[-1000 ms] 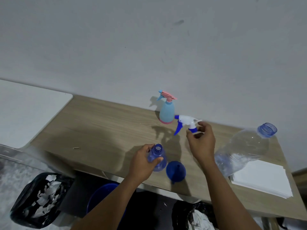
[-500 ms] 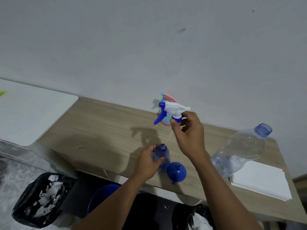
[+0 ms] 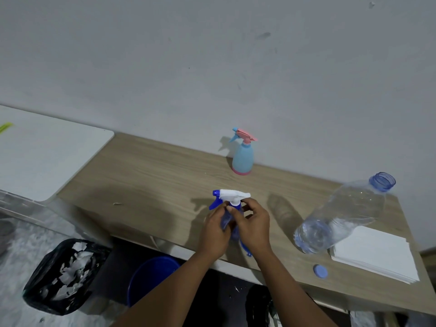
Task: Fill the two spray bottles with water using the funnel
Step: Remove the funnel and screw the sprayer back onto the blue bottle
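A small blue spray bottle [image 3: 225,220] stands near the front edge of the wooden table [image 3: 153,180], with my left hand [image 3: 215,230] wrapped round its body. Its white and blue trigger head [image 3: 230,197] sits on the bottle's neck, and my right hand [image 3: 253,223] grips the collar of that head. The blue funnel [image 3: 245,250] is almost hidden behind my right wrist. A light blue spray bottle with a pink trigger [image 3: 243,156] stands upright by the wall. At the right a large clear water bottle [image 3: 342,213] stands uncapped.
The blue cap [image 3: 320,271] of the water bottle lies near the front edge, next to a stack of white paper [image 3: 375,253]. Below the table sit a blue bucket [image 3: 151,277] and a black bag of scraps [image 3: 63,274]. A white surface [image 3: 47,149] adjoins at left.
My right hand lifted the trigger head from the table, carried it over and lowered it onto the blue bottle's neck. My left hand kept hold of the bottle.
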Available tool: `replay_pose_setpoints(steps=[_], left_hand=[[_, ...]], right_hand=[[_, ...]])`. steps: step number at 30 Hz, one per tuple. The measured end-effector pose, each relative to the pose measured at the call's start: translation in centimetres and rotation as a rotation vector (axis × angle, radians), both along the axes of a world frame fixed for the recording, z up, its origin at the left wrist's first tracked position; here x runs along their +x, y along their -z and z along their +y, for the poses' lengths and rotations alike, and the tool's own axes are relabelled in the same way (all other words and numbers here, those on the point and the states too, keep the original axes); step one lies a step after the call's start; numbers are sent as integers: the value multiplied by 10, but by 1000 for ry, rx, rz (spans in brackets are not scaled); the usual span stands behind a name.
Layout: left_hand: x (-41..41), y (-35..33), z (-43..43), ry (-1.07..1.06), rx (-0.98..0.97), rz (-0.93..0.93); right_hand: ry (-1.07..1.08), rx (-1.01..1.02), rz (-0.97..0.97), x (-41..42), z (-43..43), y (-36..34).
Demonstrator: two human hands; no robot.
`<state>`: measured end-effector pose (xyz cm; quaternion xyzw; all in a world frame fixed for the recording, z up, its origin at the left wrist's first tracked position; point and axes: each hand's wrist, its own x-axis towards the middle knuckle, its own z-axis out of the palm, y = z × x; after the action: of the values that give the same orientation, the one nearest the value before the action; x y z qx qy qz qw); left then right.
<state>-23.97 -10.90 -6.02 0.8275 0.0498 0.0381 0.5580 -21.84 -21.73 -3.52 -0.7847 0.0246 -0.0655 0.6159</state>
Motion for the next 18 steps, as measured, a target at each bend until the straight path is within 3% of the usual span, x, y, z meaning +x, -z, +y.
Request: replay_pose_setpoints(steps=[11, 18], left_hand=[[2, -6, 4, -2, -85, 33], [4, -9, 6, -19, -174, 49]], right_hand=[[9, 135, 90, 8, 0, -1], [-56, 42, -2, 4, -5, 1]])
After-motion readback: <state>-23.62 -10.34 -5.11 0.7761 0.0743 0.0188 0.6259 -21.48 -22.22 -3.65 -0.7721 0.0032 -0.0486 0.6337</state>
